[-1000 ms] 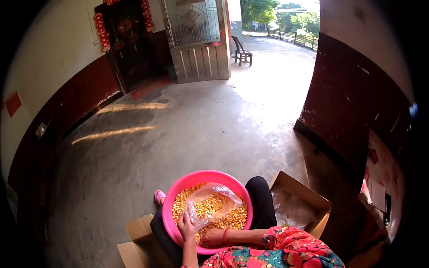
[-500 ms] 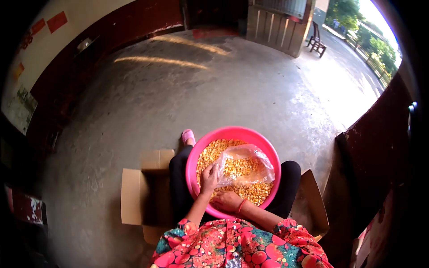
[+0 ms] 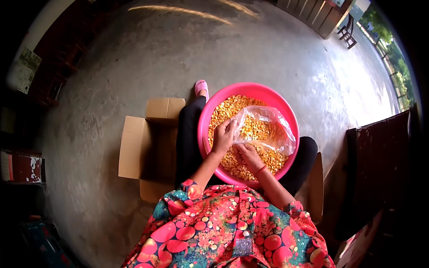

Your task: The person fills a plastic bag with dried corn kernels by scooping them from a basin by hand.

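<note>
A pink basin [image 3: 203, 127] was flanked by two legs in dark trousers [image 3: 190, 134]; its support was hidden. Its bottom was covered with yellow corn kernels [image 3: 232, 107], spread from the far rim to the near rim. A clear plastic bag [image 3: 287, 139] was located inside the basin, extended from the centre to the right rim. Kernels were seen within the bag's outline; whether they were held inside the film or lay beneath it could not be determined.

The left edge of the bag was grasped by the left hand [image 3: 222, 137], which was positioned over the left part of the basin. The right hand [image 3: 250, 158], with a red band [image 3: 261, 170] worn at the wrist, was placed between the bag and the near rim, low over the kernels. Its fingers were curled beside the bag's near edge; whether anything was gripped by them could not be told.

An open cardboard box [image 3: 131, 147] was noted left of the basin, beyond the left leg. A pink slipper [image 3: 201, 86] was observed just outside the basin's far left rim.
</note>
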### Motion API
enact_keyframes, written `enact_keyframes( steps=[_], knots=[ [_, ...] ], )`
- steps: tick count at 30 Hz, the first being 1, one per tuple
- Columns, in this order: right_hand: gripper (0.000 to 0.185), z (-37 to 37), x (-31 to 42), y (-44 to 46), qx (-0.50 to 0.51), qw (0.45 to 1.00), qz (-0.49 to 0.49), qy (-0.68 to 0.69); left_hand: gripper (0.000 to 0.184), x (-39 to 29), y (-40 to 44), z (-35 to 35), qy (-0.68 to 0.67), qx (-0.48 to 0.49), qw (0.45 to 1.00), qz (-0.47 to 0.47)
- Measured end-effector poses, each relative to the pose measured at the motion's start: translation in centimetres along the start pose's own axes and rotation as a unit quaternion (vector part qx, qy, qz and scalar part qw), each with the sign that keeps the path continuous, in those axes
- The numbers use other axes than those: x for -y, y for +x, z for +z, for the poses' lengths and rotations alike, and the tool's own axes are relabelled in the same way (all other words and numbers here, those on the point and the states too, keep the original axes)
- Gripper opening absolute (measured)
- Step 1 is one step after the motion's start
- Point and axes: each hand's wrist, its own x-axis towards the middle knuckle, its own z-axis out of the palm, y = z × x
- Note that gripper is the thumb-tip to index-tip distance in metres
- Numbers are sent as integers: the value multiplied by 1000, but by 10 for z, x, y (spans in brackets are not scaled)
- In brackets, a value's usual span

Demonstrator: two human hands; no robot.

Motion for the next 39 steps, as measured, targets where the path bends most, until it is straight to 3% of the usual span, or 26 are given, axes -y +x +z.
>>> enact_keyframes(
  steps=[1, 3, 6, 11, 15, 17, 19, 22, 24, 28, 29, 33, 35, 37, 39],
  knots=[
    [27, 1, 5, -3, -29, 996, 4, 88, 27, 1, 0, 2, -15, -14, 999, 34],
    [24, 0, 8, -8, -60, 990, 28, 123, 27, -1, -1, -2, -14, 0, 1000, 9],
    [24, -8, 1, -10, 66, 987, 107, 103, 27, -5, -2, -4, -16, 17, 999, -34],
    [27, -7, 28, -26, 148, 972, 78, 166, 28, -6, -2, -2, -11, 12, 999, -42],
    [26, -19, 61, -25, 52, 978, -70, 187, 27, -2, 2, 0, 2, 8, 1000, -6],
    [24, -23, 75, -17, -48, 975, -114, 183, 26, -2, 2, 2, -1, -5, 1000, 15],
    [21, -32, 72, -3, -89, 973, -192, 96, 27, -3, 0, 1, -36, -5, 999, 4],
    [21, -45, 62, 12, -105, 974, -200, 14, 29, -1, 1, -4, 11, 14, 1000, -21],
    [22, -41, 58, 15, -130, 954, -264, -54, 29, 0, 1, -4, 21, 11, 1000, -4],
    [20, -35, 45, 9, -157, 940, -292, -87, 28, -2, 1, -3, 35, 3, 999, 12],
    [20, -26, 50, -3, -185, 939, -257, -132, 28, -1, 1, -3, 35, 5, 999, 9],
    [15, 0, 38, -31, -32, 956, -195, -218, 28, -4, 1, 1, -14, -7, 1000, 1],
    [9, 3, 28, -32, 27, 865, -266, -425, 28, -10, -2, 0, -13, -3, 999, -35],
    [8, 0, 6, -24, 19, 775, -342, -531, 28, -10, -3, 0, -7, 2, 1000, -24],
    [8, -1, -10, -21, -15, 753, -336, -566, 28, -19, -5, 2, -38, -5, 998, -40]
  ],
)
